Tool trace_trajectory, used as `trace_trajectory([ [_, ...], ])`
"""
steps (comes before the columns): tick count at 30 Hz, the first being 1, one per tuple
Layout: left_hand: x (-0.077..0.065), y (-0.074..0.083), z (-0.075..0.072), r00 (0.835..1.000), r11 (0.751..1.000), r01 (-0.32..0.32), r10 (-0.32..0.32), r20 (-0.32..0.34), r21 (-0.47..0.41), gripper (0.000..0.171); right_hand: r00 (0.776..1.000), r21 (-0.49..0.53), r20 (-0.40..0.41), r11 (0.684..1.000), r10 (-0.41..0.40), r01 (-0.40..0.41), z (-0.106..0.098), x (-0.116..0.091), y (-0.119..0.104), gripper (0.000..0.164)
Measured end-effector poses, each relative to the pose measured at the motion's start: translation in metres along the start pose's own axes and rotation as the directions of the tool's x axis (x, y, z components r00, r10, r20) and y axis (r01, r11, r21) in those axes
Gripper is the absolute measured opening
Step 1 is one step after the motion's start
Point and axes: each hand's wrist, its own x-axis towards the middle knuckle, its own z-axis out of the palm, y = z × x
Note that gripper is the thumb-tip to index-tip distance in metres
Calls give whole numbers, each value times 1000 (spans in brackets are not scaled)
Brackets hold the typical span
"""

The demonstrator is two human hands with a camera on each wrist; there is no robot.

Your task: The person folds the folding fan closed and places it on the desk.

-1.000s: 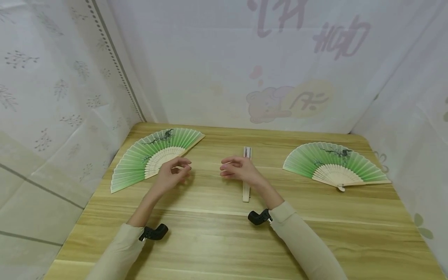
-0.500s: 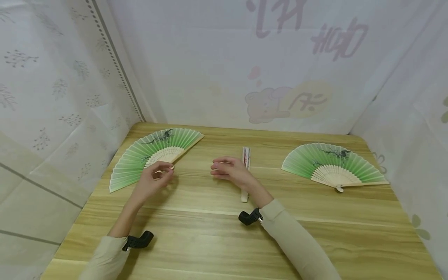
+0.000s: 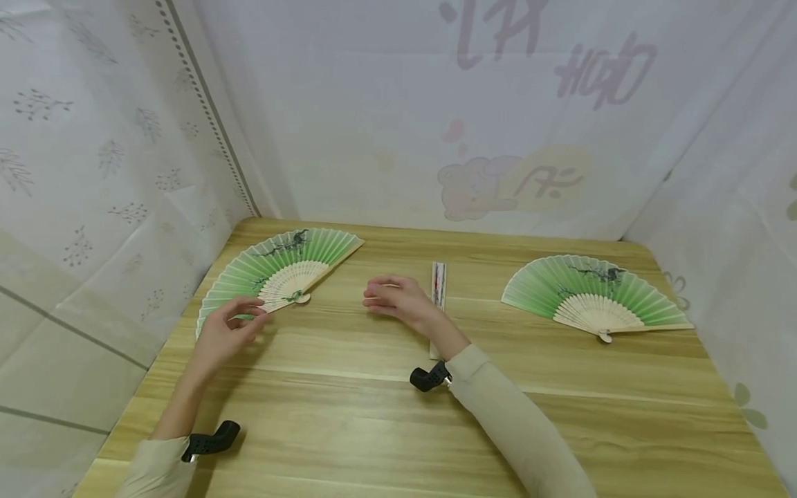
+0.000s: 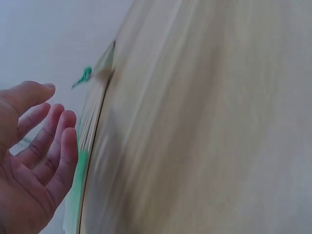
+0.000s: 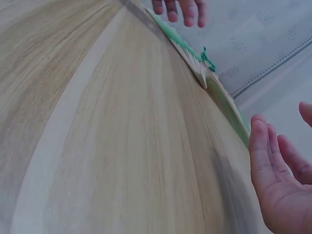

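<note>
An unfolded green folding fan (image 3: 305, 259) lies at the table's left, with a dark bird-and-branch print and pale ribs. Over its lower left part hovers my left hand (image 3: 224, 332), fingers loosely bent and holding nothing. The left wrist view shows this hand (image 4: 34, 165) beside the fan's ribs (image 4: 90, 122), a green cord at the pivot. My right hand (image 3: 398, 301), relaxed and with nothing in it, hangs above the middle of the table. Just right of that hand lies a folded fan (image 3: 438, 277), its middle hidden by the hand and wrist.
A second unfolded green fan (image 3: 594, 287) lies on the right side of the wooden table (image 3: 373, 429), its pivot towards me. White patterned cloth (image 3: 349, 124) hangs behind the table and along both sides. Each wrist wears a black camera mount (image 3: 429, 377).
My left hand has moved left and nearer to me, uncovering the left fan's pivot. My right hand has shifted left, showing more of the folded fan. The fans stay where they were.
</note>
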Motion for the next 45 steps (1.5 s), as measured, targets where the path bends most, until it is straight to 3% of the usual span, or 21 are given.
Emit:
trace_trajectory([
  [7, -13, -16, -26, 999, 996, 24, -21, -30, 92, 36, 1000, 1, 3, 1000, 26, -26, 6, 9, 4, 37],
  [14, -25, -25, -42, 997, 984, 34, -20, -80, 176, 32, 999, -1, 16, 999, 45, -45, 9, 11, 7, 24],
  [26, -37, -43, -70, 995, 967, 21, 4, -95, 254, 31, 997, -44, 42, 997, 65, -64, 4, 7, 6, 34],
  [34, -40, -48, -81, 994, 955, 28, 4, -106, 294, 31, 995, -21, 58, 997, 80, -78, 5, 15, 12, 40],
  [45, -44, -48, -85, 995, 954, 2, 29, -100, 299, 29, 992, 3, 100, 997, 76, -77, 20, 34, 20, 47],
])
